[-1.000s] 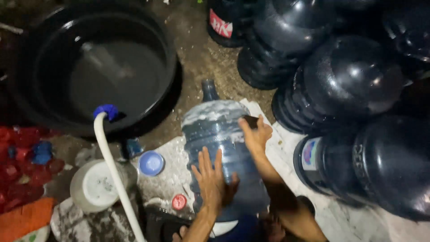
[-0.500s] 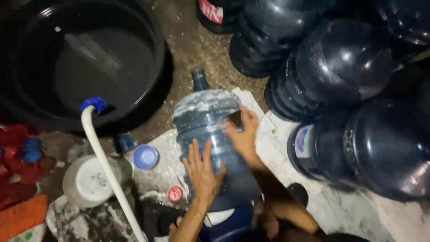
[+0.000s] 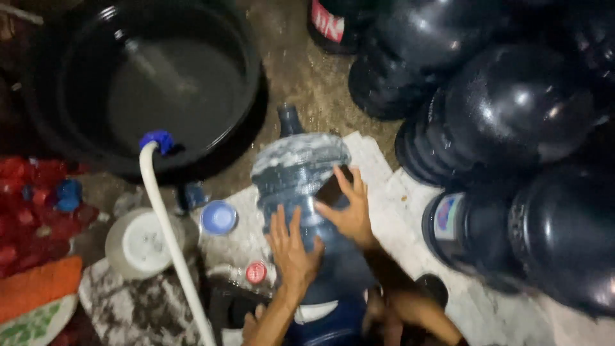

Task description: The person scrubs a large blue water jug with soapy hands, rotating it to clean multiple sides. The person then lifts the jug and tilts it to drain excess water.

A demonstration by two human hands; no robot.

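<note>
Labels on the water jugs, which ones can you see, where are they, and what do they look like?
Red label with white marks: on a dark jug at the top edge, a curved band.
Rounded label, pale blue with pink and yellow: on the side of a dark jug at the right.
Clear blue jug under both hands: no label shows.

Water jug (image 3: 301, 192): translucent blue, white soapy film over its shoulder, darker blue at the neck. Basin (image 3: 64, 134): black, dark water inside. Hose (image 3: 170, 243): white, with a blue fitting (image 3: 157, 140) at the basin rim. Small cap (image 3: 218, 217): light blue. Smaller cap (image 3: 255, 272): red with a pale centre. Round lid (image 3: 142, 242): off-white. Heap of caps (image 3: 32, 205) at far left: red, a few blue. Cloth (image 3: 38, 285): orange. Stacked jugs (image 3: 512, 128): dark, almost black, glossy highlights. Slab (image 3: 391, 192) under the jug: pale grey, speckled.
</note>
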